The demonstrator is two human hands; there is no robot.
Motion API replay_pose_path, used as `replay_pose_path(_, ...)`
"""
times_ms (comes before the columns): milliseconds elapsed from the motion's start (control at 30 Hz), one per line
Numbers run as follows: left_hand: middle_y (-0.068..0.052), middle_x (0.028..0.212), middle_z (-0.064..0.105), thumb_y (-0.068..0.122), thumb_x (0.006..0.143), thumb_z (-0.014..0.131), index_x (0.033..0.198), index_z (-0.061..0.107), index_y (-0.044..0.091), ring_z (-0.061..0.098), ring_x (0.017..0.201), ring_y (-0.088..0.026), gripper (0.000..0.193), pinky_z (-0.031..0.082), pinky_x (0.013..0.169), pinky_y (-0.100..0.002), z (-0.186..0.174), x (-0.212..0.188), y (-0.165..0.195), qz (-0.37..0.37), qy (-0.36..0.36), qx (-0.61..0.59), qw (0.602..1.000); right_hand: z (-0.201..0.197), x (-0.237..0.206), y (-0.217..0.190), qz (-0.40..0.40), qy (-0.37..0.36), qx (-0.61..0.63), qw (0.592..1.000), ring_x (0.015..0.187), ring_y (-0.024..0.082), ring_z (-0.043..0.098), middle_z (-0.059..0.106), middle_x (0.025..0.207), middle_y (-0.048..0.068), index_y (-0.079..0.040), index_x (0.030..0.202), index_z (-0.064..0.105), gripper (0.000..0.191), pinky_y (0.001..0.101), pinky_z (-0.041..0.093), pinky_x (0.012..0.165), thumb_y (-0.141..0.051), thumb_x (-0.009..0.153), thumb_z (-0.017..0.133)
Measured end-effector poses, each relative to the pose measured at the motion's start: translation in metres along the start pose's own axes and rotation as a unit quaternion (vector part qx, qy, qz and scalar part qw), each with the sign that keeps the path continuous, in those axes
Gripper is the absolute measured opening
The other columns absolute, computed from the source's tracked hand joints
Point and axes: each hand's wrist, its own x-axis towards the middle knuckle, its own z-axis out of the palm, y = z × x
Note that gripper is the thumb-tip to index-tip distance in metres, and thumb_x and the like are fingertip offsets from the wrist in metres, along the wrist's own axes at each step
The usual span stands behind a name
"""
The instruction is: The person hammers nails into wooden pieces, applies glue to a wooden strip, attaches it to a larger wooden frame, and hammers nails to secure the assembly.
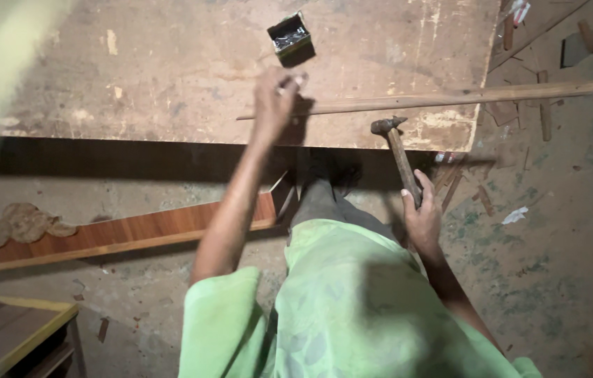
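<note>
Head view, looking straight down: a worn board (pixel 191 70) fills the upper part of the frame, its near edge running across just above the middle and its right edge dropping near the upper right. The left hand (pixel 275 98) is stretched out over the board, fingers pinched together on something small and pale, too small to tell what. That hand lies at the left end of a thin wooden strip (pixel 436 98), which runs along the board close to its near edge and sticks out past the right edge over the floor. Just above the hand, at top centre, sits a small open box (pixel 291 38) with dark contents. The right hand (pixel 421 217), right of centre, is clenched around the wooden handle of a hammer (pixel 400 154); the metal head points up and lies at the board's near edge, just below the strip. Bare board stretches wide to the left of the left hand. Below the board, a reddish plank (pixel 121 234) lies aslant on the floor at middle left. Wood scraps (pixel 541 112) litter the floor at upper right.
</note>
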Motion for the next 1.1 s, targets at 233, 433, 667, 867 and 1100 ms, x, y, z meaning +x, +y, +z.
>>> replay_pose_path(233,-0.012,0.103,0.075,0.004,0.097,0.066,0.107,0.074,0.002,0.074,0.095,-0.02,0.013,0.059,0.083,-0.035,0.038,-0.044,0.007,0.013,0.013,-0.043,0.999,-0.001,-0.002,-0.002,0.03,-0.01,-0.009,0.999,0.117,0.038,0.065,0.062,0.139,0.021,-0.008,0.148,0.052,0.052,0.0447,0.051,0.098,-0.018,0.099,0.067)
replay_pose_path(433,-0.003,0.098,0.077,0.01,0.095,0.069,0.097,0.074,0.009,0.073,0.095,-0.021,0.005,0.03,0.117,-0.056,0.056,-0.041,-0.003,0.035,0.032,0.047,0.998,-0.003,-0.004,-0.007,0.062,-0.016,-0.003,0.998,0.109,0.036,0.069,0.067,0.13,0.021,-0.011,0.149,0.052,0.052,0.045,0.053,0.092,-0.02,0.099,0.066)
replay_pose_path(667,-0.001,0.1,0.071,0.021,0.093,0.07,0.093,0.073,0.016,0.065,0.109,-0.02,0.006,0.022,0.118,-0.053,0.069,-0.043,-0.018,0.044,0.05,0.085,0.994,-0.006,-0.006,-0.004,0.06,-0.014,0.003,0.998,0.108,0.034,0.07,0.069,0.124,0.022,-0.01,0.149,0.051,0.052,0.0428,0.054,0.092,-0.018,0.1,0.067)
replay_pose_path(867,-0.002,0.102,0.071,0.019,0.093,0.069,0.095,0.072,0.015,0.065,0.109,-0.021,0.005,0.025,0.116,-0.05,0.069,-0.047,-0.022,0.049,0.054,0.076,0.994,-0.007,-0.002,-0.001,0.042,-0.023,0.009,0.999,0.108,0.035,0.069,0.068,0.124,0.022,-0.008,0.149,0.051,0.052,0.0425,0.053,0.094,-0.017,0.1,0.066)
replay_pose_path(1100,-0.003,0.104,0.071,0.016,0.093,0.07,0.096,0.071,0.014,0.066,0.11,-0.02,0.004,0.028,0.117,-0.049,0.069,-0.047,-0.026,0.063,0.064,0.068,0.994,-0.008,0.005,-0.01,-0.032,-0.01,-0.008,0.999,0.128,0.041,0.061,0.06,0.142,0.024,-0.005,0.148,0.05,0.049,0.0443,0.049,0.106,-0.016,0.102,0.066)
